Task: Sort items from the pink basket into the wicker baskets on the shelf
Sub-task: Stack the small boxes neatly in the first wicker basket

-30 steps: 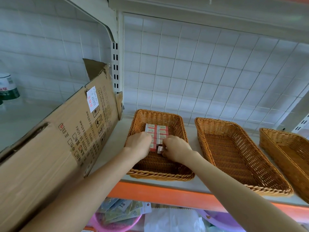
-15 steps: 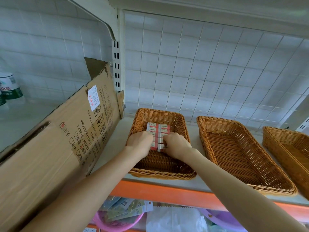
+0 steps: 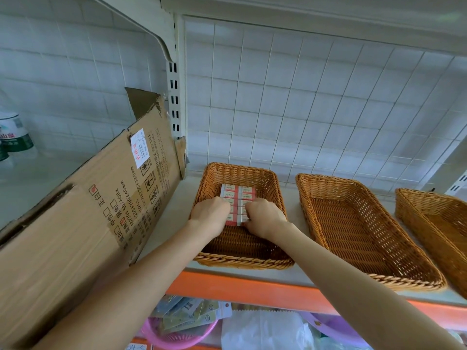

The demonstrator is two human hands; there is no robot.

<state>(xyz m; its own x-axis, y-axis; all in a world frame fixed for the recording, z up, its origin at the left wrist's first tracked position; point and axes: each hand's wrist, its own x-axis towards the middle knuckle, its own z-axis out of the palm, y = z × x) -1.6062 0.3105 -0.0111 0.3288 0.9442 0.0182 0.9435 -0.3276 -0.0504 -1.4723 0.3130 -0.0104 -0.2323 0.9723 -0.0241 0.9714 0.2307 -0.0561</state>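
Note:
Several small red-and-white boxes (image 3: 237, 195) lie in two neat rows inside the leftmost wicker basket (image 3: 209, 173) on the shelf. My left hand (image 3: 211, 214) and my right hand (image 3: 264, 215) are both inside that basket, fingers curled against the near end of the rows, one on each side. The fingertips are hidden behind the knuckles. The middle wicker basket (image 3: 326, 188) holds nothing. Below the shelf, the pink basket (image 3: 177, 335) shows its rim, with flat packets in it.
A large tilted cardboard box (image 3: 75, 223) leans close to the left of the first basket. A third wicker basket (image 3: 429, 205) sits at the far right. The orange shelf edge (image 3: 227, 286) runs under my arms. Water bottles (image 3: 15, 137) stand far left. A white plastic bag (image 3: 265, 332) lies below.
Both hands stay in the left basket at the near end of the box rows, shifting only slightly. The view has tilted up a little.

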